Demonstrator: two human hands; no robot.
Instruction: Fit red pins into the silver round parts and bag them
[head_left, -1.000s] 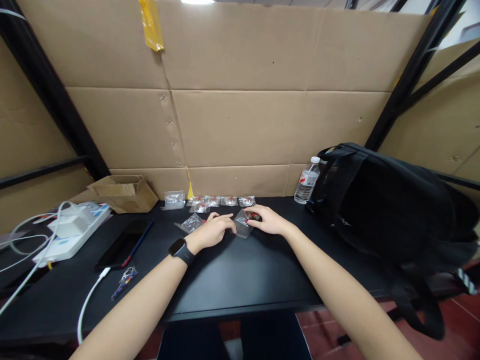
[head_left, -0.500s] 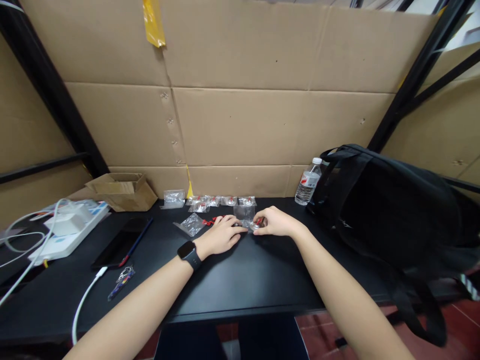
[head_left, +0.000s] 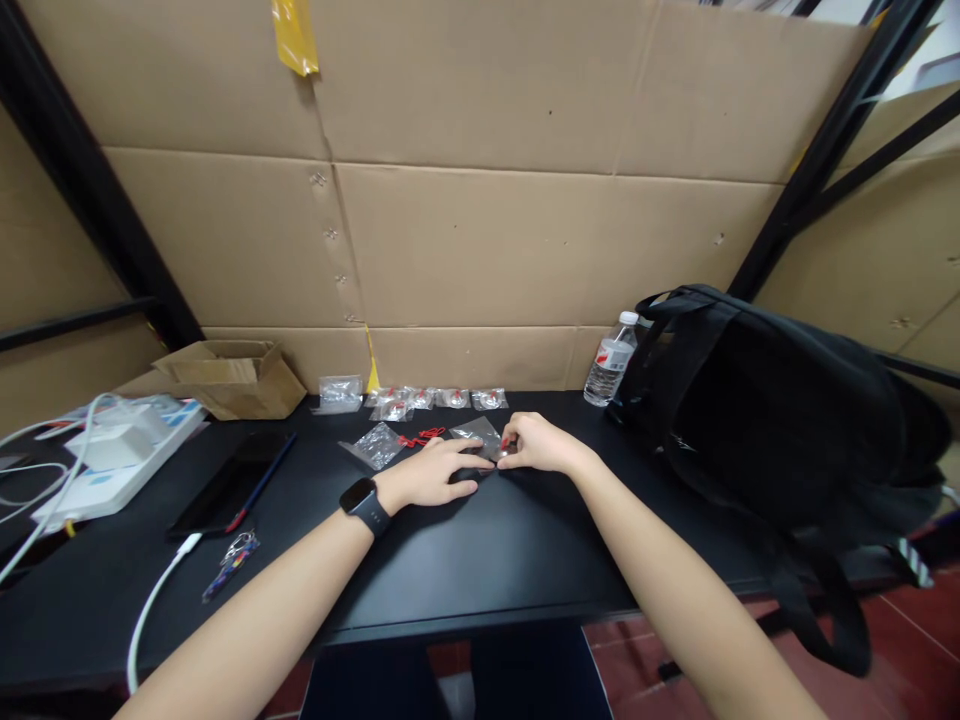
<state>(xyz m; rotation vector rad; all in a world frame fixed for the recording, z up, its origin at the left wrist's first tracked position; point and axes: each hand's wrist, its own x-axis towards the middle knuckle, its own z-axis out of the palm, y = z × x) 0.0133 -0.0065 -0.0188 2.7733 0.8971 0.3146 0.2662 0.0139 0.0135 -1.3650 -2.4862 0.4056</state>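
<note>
My left hand (head_left: 435, 473) lies with fingers stretched out over the near edge of a clear plastic bag (head_left: 478, 431) on the black table. Thumb and fingers of my right hand (head_left: 546, 443) are closed on a small shiny piece with red cord (head_left: 508, 447), at the bag's right edge. Whether the piece is partly inside the bag I cannot tell. Loose red cords (head_left: 421, 438) lie beyond my left hand, beside other clear bags (head_left: 377, 445). Behind them sit several filled packets (head_left: 453, 398), each with a bit of red in it.
A flat stack of clear bags (head_left: 340, 393) lies near an open cardboard box (head_left: 259, 385). To the left are a phone (head_left: 229, 485), a keychain (head_left: 231, 567) and a white power strip (head_left: 124, 470) with cables. A water bottle (head_left: 609, 368) and black backpack (head_left: 780, 430) stand right.
The clear bag has shifted and tilted toward my hands, away from the packets. My right hand has turned slightly and covers more of the shiny piece. The camera view has moved a little.
</note>
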